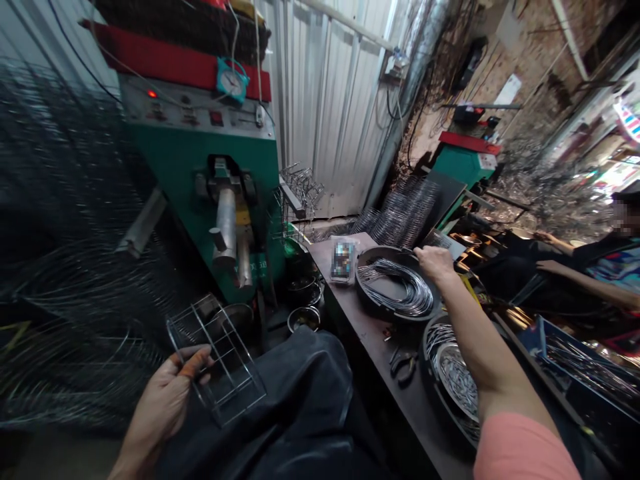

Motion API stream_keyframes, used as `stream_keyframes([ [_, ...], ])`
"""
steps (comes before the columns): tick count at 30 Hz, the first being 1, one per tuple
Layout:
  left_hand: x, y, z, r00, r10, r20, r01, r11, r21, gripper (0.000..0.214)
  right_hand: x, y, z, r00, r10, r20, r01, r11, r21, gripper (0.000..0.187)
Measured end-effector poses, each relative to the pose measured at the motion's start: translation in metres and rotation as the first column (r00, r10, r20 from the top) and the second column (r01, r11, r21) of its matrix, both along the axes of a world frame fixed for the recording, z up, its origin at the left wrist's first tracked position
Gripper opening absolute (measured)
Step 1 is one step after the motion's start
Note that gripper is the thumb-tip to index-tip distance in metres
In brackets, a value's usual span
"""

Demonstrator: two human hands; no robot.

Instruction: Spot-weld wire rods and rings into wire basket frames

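Observation:
My left hand (177,377) is closed on the side of a small wire rack (227,360), a rectangular frame of shiny crossed wires held tilted above my lap. My right arm reaches forward, and my right hand (436,264) is closed in a fist at the far right rim of a black round tray (361,297). Bent metal wires (419,297) lie coiled in that tray. Whatever the right fingers hold is hidden by the hand. Nearer to me, a second round tray (426,377) carries more wire and a bowl of small metal pieces (457,380).
A green machine (165,157) with cylindrical metal arms (227,223) stands ahead. Pliers (403,367) and a clear-lidded case (343,259) lie on the bench (370,347). Stacked wirework (65,267) fills the left. Another person (610,267) sits at right, beyond a blue box (537,340) of rods.

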State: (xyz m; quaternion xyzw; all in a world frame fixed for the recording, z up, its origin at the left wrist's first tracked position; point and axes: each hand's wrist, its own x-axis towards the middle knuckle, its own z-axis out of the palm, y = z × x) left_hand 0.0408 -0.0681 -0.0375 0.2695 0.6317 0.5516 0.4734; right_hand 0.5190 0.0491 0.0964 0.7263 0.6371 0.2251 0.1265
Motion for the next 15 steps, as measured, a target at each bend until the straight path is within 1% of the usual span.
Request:
stream_keyframes([
  [1,-0.004,0.004,0.0,1.0,-0.003,-0.005,0.003,1.0,0.012,0.037,-0.014,-0.006,0.009,0.999,0.043,-0.003,-0.043,0.998,0.037,0.031],
  [3,-0.013,0.012,0.001,1.0,-0.016,-0.014,0.016,0.999,0.029,0.036,-0.045,-0.018,0.021,0.98,0.189,-0.063,-0.182,0.977,0.107,0.03],
  [4,-0.018,0.016,0.001,1.0,-0.025,-0.017,0.025,0.999,0.037,0.036,-0.061,-0.023,0.023,0.952,0.28,-0.123,-0.263,0.955,0.139,0.03],
  [5,-0.022,0.02,0.001,0.999,-0.034,-0.021,0.035,0.998,0.044,0.037,-0.078,-0.027,0.021,0.905,0.376,-0.2,-0.346,0.923,0.167,0.029],
  [6,-0.026,0.024,0.001,0.999,-0.041,-0.026,0.042,0.998,0.052,0.038,-0.096,-0.029,0.016,0.835,0.469,-0.289,-0.428,0.882,0.195,0.029],
  [7,-0.03,0.028,0.001,0.999,-0.042,-0.031,0.044,0.997,0.056,0.039,-0.113,-0.029,0.008,0.742,0.554,-0.379,-0.507,0.832,0.223,0.028],
  [9,-0.033,0.034,0.004,0.998,-0.046,-0.04,0.048,0.997,0.059,0.042,-0.148,-0.022,-0.017,0.517,0.671,-0.532,-0.642,0.715,0.279,0.026],
  [10,-0.034,0.035,0.005,0.997,-0.055,-0.048,0.058,0.996,0.062,0.043,-0.166,-0.016,-0.032,0.415,0.696,-0.586,-0.685,0.663,0.302,0.024],
  [11,-0.033,0.036,0.007,0.996,-0.071,-0.054,0.074,0.995,0.063,0.044,-0.182,-0.01,-0.048,0.337,0.703,-0.626,-0.709,0.627,0.323,0.023],
  [12,-0.031,0.036,0.008,0.994,-0.091,-0.061,0.095,0.993,0.068,0.044,-0.198,-0.004,-0.064,0.288,0.704,-0.649,-0.718,0.607,0.34,0.021],
  [13,-0.029,0.036,0.009,0.991,-0.117,-0.067,0.121,0.99,0.073,0.043,-0.214,0.002,-0.079,0.263,0.704,-0.66,-0.723,0.597,0.348,0.02],
  [15,-0.025,0.037,0.008,0.987,-0.146,-0.064,0.152,0.985,0.088,0.04,-0.242,0.011,-0.106,0.255,0.706,-0.661,-0.721,0.594,0.357,0.018],
])
